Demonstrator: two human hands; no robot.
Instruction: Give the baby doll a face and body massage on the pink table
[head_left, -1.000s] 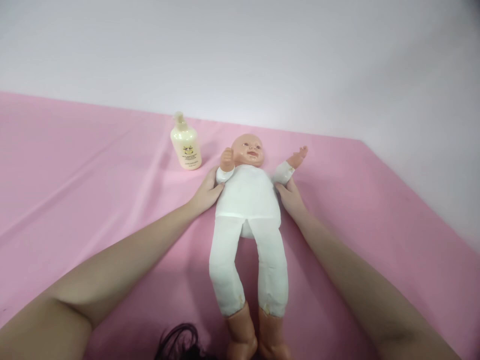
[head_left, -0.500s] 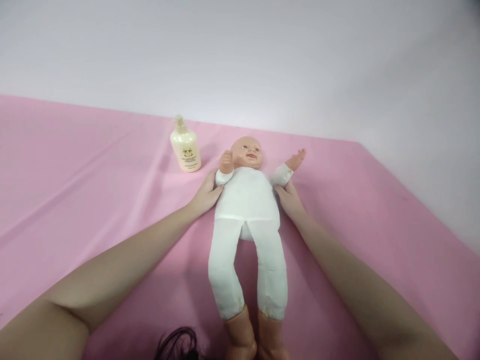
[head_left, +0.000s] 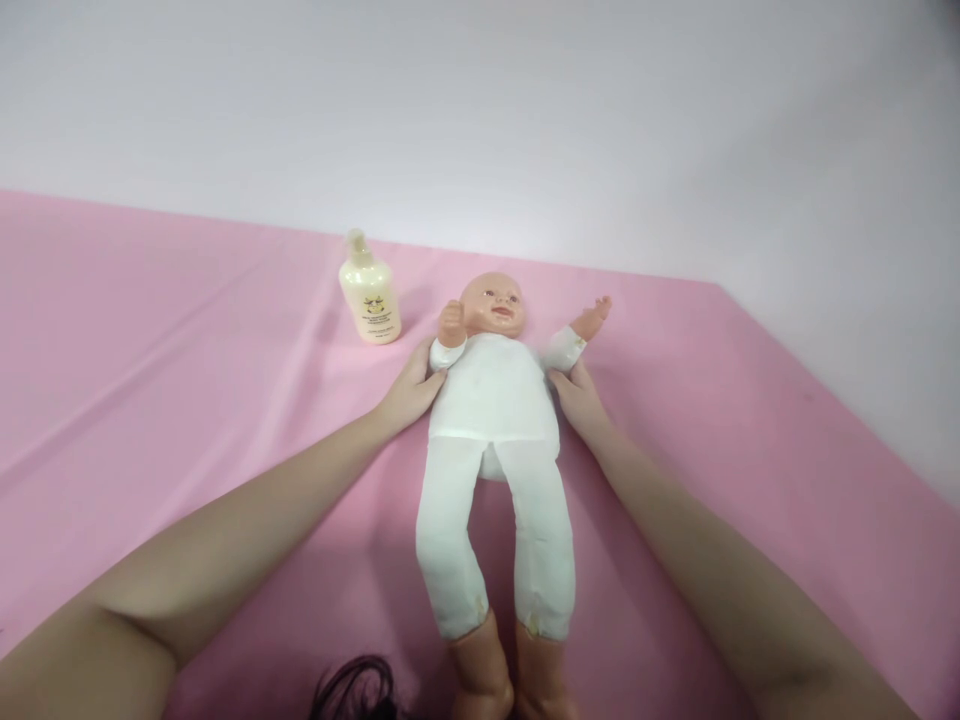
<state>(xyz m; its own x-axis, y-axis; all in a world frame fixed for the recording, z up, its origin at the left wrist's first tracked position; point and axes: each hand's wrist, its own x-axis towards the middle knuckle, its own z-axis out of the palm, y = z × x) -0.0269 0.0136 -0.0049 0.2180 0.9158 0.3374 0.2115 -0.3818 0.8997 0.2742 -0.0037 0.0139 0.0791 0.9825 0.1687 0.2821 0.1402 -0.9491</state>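
A baby doll with a white body lies on its back, head away from me and feet toward me. My left hand holds the doll's side below its raised arm, thumb against the torso. On the opposite side, my right hand grips the torso under the outstretched arm. The fingers of both hands are partly hidden behind the doll. A cream pump bottle with a printed label stands beyond my left hand, apart from it.
Pink cloth covers the surface under the doll, with some creases at the left. Its far edge meets a pale grey-white background. Dark strands of hair show at the bottom edge.
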